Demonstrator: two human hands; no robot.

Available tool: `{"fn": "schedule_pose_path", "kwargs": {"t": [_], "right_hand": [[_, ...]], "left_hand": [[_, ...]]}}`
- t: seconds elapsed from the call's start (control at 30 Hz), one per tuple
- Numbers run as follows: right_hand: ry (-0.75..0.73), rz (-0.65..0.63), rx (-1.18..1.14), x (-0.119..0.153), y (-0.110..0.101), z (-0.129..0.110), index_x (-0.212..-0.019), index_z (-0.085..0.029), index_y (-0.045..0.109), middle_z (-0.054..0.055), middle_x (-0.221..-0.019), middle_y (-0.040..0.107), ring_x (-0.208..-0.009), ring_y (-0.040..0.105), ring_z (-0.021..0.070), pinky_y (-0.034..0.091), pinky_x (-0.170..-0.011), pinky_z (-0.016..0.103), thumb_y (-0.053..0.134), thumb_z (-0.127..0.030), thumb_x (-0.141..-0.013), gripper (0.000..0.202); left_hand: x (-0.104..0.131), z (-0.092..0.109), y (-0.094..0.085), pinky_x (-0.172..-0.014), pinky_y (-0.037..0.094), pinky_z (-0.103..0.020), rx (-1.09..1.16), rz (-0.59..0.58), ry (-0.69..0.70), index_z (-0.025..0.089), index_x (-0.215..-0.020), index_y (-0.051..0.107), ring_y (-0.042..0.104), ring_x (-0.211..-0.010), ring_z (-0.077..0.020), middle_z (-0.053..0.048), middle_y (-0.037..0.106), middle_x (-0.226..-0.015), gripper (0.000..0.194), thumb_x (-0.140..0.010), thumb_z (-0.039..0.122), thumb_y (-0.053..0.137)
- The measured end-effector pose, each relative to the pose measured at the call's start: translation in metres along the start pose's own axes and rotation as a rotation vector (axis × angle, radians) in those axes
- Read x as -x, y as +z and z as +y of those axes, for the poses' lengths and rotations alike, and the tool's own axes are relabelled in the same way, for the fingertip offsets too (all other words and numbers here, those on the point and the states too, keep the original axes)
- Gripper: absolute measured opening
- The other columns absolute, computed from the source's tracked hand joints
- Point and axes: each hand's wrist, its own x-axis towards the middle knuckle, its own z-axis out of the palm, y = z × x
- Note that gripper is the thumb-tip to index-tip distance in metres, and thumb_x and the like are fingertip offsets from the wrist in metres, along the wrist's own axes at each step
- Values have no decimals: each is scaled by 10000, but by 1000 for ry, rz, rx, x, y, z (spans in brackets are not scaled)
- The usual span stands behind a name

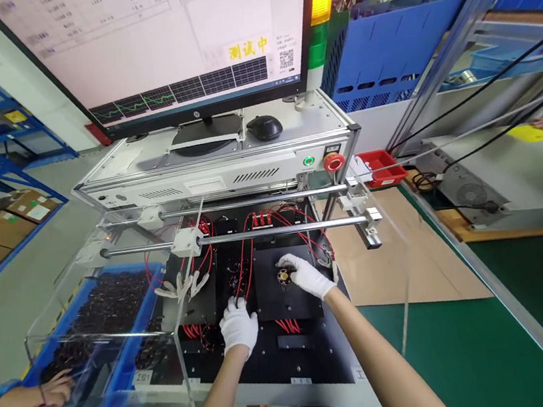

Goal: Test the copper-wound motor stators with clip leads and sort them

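Note:
My right hand [306, 275], in a white glove, has its thumb and fingers closed about a small round motor stator [284, 276] with a gold-coloured middle. The stator rests on the right black square plate [280, 305] of the test fixture. My left hand [239, 327], also gloved, lies palm down between the two plates with its fingers somewhat apart. Just beyond its fingertips are several more stators [238, 277] among red wires [245, 261]. The left black plate [192, 302] carries white-sleeved leads [182, 287].
A clear acrylic cover [108, 374] and steel rods [280, 230] frame the fixture. Blue bins [138, 330] of dark wound parts stand left, near another person's hands [42, 404]. Behind are a monitor [169, 49], a mouse [265, 127] and a red stop button [334, 162]. Cardboard [400, 253] lies right.

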Motion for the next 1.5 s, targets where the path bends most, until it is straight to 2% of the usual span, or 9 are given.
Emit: {"fn": "schedule_pose_path", "kwargs": {"t": [0.1, 0.23, 0.4, 0.5, 0.67, 0.93, 1.13, 1.27, 1.5], "right_hand": [[100, 144, -57, -2, -19, 12, -983, -156, 535, 58, -981, 635, -921, 591, 143, 451, -884, 296, 337, -8, -604, 453], [357, 434, 275, 8, -39, 36, -1238, -89, 410, 179, -1205, 501, -1099, 495, 250, 376, -963, 394, 385, -84, -715, 524], [513, 262, 613, 9, -31, 55, -1339, -103, 319, 202, -1239, 479, -1066, 504, 299, 423, -866, 396, 450, -178, -760, 599], [499, 279, 706, 5, -27, 51, -1268, -85, 414, 195, -1118, 565, -1038, 513, 304, 428, -835, 389, 461, -211, -760, 525], [564, 288, 602, 13, -40, 26, -1103, -101, 522, 187, -1018, 617, -928, 585, 294, 443, -752, 368, 501, -281, -701, 442], [482, 230, -4, 33, -42, -2, -726, -184, 559, 37, -698, 632, -652, 569, 164, 414, -618, 279, 592, -363, -605, 219], [444, 306, -468, 27, -22, -7, -753, -184, 541, -35, -562, 562, -474, 485, 107, 401, -493, 251, 627, -403, -573, 297], [413, 430, -487, 23, -9, -12, -785, -179, 553, -3, -655, 614, -536, 529, 124, 438, -536, 262, 634, -442, -572, 348], [399, 526, -250, 21, 6, -13, -798, -177, 566, 49, -746, 666, -689, 607, 183, 462, -670, 296, 566, -457, -631, 326]], "left_hand": [[-11, -1, 4, -946, 324, -516, 87, -30, -11, 84, -1076, 560, 404, -1172, -375, -204, 402, -1324, 335, -745, 128, 532], [-13, 4, -5, -950, 349, -452, 339, -76, -36, 108, -903, 584, 502, -1091, -308, -181, 508, -1202, 154, -766, 122, 515], [-11, 31, -25, -806, 486, -325, 949, -203, -157, 167, -1069, 440, 622, -762, -149, -37, 595, -857, 355, -748, 152, 590], [-13, 49, -30, -739, 522, -303, 1329, -328, -232, 153, -889, 465, 606, -598, -104, 16, 542, -701, 185, -752, 83, 568], [-23, 70, -29, -706, 511, -223, 1617, -176, -343, 171, -712, 385, 607, -603, -67, 32, 521, -643, 171, -824, 94, 489], [-28, 80, -25, -604, 487, -194, 1736, -26, -414, 169, -695, 394, 606, -572, -75, 54, 504, -599, 200, -786, 85, 550], [-28, 80, -21, -599, 487, -210, 1726, -24, -387, 170, -678, 403, 605, -582, -93, 51, 517, -597, 237, -713, 103, 628], [-30, 79, -21, -585, 471, -198, 1695, -10, -365, 170, -696, 416, 587, -561, -81, 60, 508, -600, 244, -678, 109, 652], [-28, 75, -22, -652, 467, -224, 1597, -37, -314, 173, -737, 453, 567, -582, -69, 66, 505, -648, 261, -633, 136, 690]]}}
